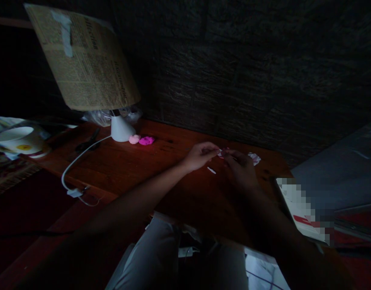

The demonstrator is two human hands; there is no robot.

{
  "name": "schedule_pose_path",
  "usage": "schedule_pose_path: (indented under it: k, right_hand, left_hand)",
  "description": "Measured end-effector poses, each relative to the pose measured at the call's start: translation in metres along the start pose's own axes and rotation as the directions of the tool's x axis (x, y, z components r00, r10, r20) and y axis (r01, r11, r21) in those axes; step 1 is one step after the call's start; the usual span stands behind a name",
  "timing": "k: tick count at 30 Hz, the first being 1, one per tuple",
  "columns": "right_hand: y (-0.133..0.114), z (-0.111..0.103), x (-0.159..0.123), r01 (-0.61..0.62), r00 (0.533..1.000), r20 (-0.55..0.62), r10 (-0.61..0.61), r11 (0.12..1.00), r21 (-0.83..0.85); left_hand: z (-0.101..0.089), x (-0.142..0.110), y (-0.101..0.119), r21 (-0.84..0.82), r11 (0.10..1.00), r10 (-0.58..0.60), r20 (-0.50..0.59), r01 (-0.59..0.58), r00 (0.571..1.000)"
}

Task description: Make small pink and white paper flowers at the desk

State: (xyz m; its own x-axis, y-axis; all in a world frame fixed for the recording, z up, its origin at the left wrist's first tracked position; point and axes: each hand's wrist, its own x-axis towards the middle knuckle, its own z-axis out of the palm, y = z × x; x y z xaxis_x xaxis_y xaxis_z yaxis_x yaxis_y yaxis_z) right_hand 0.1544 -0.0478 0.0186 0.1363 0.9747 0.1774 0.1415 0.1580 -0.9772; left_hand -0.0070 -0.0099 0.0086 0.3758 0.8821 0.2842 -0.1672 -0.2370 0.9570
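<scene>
Both of my hands meet above the middle of a dark wooden table. My left hand is closed in a pinch on a small pale piece, perhaps paper or clay. My right hand is also closed, its fingertips on the same small piece. A small white strip lies on the table just below my hands. A crumpled white and pink scrap lies behind my right hand.
A white lamp base with a newspaper shade stands at the back left, its white cable trailing forward. A pale pink lump and a magenta lump lie beside it. White cup far left, papers right.
</scene>
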Motion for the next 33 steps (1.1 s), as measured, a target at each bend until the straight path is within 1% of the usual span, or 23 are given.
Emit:
schedule_pose_path:
  k: [6, 13, 21, 25, 29, 31, 33]
  right_hand:
    - [0.0024, 0.0004, 0.0012, -0.003, 1.0, 0.003, 0.003, 1.0, 0.01]
    - [0.0, -0.001, 0.0013, 0.019, 1.0, 0.01, -0.019, 1.0, 0.007]
    - [0.0042, -0.0028, 0.0017, 0.071, 0.997, 0.01, -0.071, 0.997, 0.006]
    - [0.0068, -0.0041, 0.003, 0.091, 0.996, -0.008, -0.091, 0.996, -0.025]
    - [0.0064, -0.0054, 0.0031, 0.155, 0.988, 0.027, -0.153, 0.985, -0.077]
    - [0.0056, -0.0055, 0.0029, 0.161, 0.986, 0.049, -0.157, 0.98, -0.113]
    - [0.0049, -0.0053, 0.0031, 0.149, 0.989, 0.044, -0.144, 0.979, -0.136]
  left_hand:
    - [-0.0019, 0.0015, -0.0038, 0.032, 0.999, 0.036, 0.005, -0.036, 0.999]
    - [-0.0021, 0.0017, -0.0042, 0.069, 0.997, 0.026, 0.011, -0.027, 1.0]
    - [-0.0028, 0.0022, -0.0066, 0.04, 0.998, 0.043, 0.011, -0.044, 0.999]
    - [-0.0037, 0.0022, -0.0065, 0.057, 0.998, 0.027, 0.022, -0.028, 0.999]
    - [-0.0034, 0.0015, -0.0059, 0.032, 0.999, 0.012, 0.049, -0.014, 0.999]
    - [-0.0024, 0.0013, -0.0059, 0.004, 1.0, -0.006, 0.049, 0.005, 0.999]
    - [-0.001, 0.001, -0.0058, -0.019, 0.999, -0.037, 0.048, 0.038, 0.998]
